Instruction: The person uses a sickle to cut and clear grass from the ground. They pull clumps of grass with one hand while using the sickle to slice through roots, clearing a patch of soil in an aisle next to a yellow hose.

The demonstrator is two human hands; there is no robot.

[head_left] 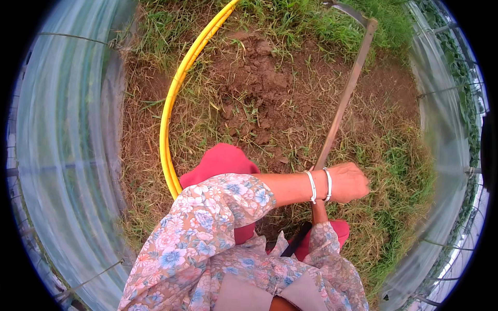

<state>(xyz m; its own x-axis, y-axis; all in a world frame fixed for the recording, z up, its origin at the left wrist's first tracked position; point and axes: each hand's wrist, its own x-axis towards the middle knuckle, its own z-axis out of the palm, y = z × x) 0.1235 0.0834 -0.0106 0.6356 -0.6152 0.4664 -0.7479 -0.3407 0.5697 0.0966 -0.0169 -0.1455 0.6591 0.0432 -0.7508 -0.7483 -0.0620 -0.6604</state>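
A long-handled hoe (346, 96) slants from the far right down toward my body. Its curved metal blade (351, 12) lies in the grass at the top. My left forearm, in a loose floral sleeve with two white bands at the wrist, crosses over to the right. At its end my left hand (350, 183) is closed, knuckles up, beside the handle; its fingertips are hidden. Beneath that wrist, my right hand (312, 168) is mostly covered and seems to be around the hoe handle. A black lower shaft (297, 240) runs toward my lap.
Loose brown soil (262, 72) with clods lies ahead, ringed by dry and green grass (378, 155). A yellow hose (167, 114) curves along the left. Plastic sheeting of tunnels (67, 129) rises on the left, with more sheeting (446, 119) on the right. My red-clad knee (223, 158) juts forward.
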